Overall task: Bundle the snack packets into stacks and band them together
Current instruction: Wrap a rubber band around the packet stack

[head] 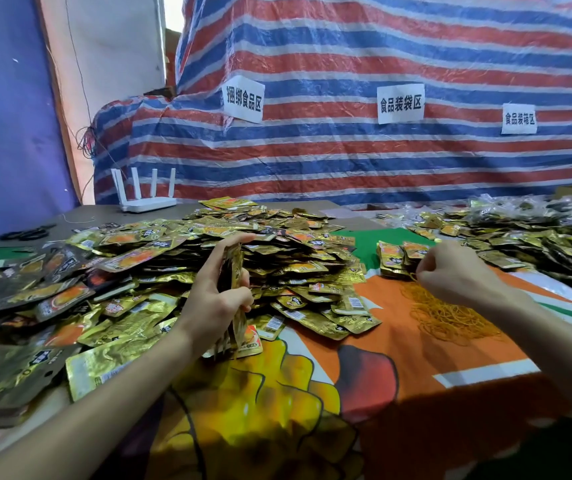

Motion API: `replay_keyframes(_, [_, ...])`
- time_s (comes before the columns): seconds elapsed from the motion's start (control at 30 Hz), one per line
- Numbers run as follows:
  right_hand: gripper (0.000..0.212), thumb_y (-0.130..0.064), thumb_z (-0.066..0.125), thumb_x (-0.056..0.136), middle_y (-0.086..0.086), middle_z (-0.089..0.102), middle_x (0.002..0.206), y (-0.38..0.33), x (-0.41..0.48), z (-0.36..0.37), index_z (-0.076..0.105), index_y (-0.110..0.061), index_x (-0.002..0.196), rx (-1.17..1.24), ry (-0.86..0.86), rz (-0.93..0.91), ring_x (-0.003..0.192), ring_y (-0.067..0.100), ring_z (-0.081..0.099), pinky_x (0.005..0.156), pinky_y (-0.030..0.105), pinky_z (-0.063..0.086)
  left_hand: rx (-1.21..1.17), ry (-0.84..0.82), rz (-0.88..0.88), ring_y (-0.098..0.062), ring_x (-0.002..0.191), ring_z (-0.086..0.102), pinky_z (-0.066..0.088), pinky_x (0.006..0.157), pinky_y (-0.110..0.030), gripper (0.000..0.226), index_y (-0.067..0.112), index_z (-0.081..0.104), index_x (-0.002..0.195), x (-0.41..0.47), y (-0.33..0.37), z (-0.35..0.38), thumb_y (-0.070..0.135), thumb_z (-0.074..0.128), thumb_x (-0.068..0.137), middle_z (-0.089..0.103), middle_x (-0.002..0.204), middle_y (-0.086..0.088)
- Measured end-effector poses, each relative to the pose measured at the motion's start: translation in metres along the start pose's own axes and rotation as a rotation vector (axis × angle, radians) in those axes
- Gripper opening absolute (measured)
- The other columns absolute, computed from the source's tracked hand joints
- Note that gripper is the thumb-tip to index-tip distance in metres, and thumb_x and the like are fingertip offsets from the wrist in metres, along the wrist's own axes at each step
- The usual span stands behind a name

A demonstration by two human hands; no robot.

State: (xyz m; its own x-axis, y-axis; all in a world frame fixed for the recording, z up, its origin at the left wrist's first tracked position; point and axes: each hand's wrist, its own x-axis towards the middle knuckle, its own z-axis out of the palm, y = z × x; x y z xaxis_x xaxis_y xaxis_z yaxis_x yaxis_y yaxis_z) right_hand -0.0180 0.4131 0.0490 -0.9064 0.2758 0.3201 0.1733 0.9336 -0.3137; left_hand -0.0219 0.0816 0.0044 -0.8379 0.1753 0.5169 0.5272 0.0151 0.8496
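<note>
Our left hand (pixel 220 301) grips a stack of snack packets (pixel 233 263) on edge beside the loose heap (pixel 288 244) at the table (pixel 97 214) middle; our right hand (pixel 450 271) curls over the rubber bands (pixel 447 315) (pinching one? we cannot tell). A slack grip could fan the slick stack.

Head-worn wide camera looks forward and down, seemingly near the table (pixel 391 299).

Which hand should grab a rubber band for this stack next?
Right. The right hand hovers directly over the rubber band pile, while the left hand is busy gripping the stack of snack packets upright.
</note>
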Motion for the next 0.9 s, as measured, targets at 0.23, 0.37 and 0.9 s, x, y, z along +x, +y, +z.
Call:
replay_keyframes(0.23, [0.009,-0.018,0.072,0.094,0.002,0.071,0.083,-0.063,-0.011,0.015,0.074,-0.013,0.088,0.712,-0.208,-0.126,0.075,0.012,0.065,0.052,0.018,0.049,-0.21,0.04,-0.153,-0.028,0.067,0.055,0.051,0.065,-0.039,0.075,0.041,0.062,0.123,0.008,-0.006,-0.009,0.0,0.059,0.061,0.068,0.096,-0.014])
replay_keyframes(0.37, [0.008,-0.021,0.073,0.093,-0.006,0.069,0.08,-0.119,-0.009,0.039,0.076,-0.015,0.087,0.952,-0.381,-0.183,0.078,0.011,0.061,0.064,0.025,0.047,-0.333,0.009,-0.245,-0.026,0.065,0.058,0.051,0.065,-0.04,0.074,0.039,0.061,0.124,0.018,-0.006,-0.017,0.002,0.062,0.061,0.073,0.116,-0.012])
replay_keyframes(0.9, [0.012,-0.017,0.071,0.094,-0.01,0.061,0.059,-0.205,-0.001,0.116,0.077,-0.015,0.083,1.143,-0.346,-0.291,0.054,0.005,0.051,0.052,0.021,0.042,-0.429,0.277,-0.317,-0.024,0.067,0.061,0.053,0.064,-0.039,0.062,0.035,0.065,0.118,0.037,-0.027,-0.051,-0.012,0.054,0.08,0.071,0.113,-0.018])
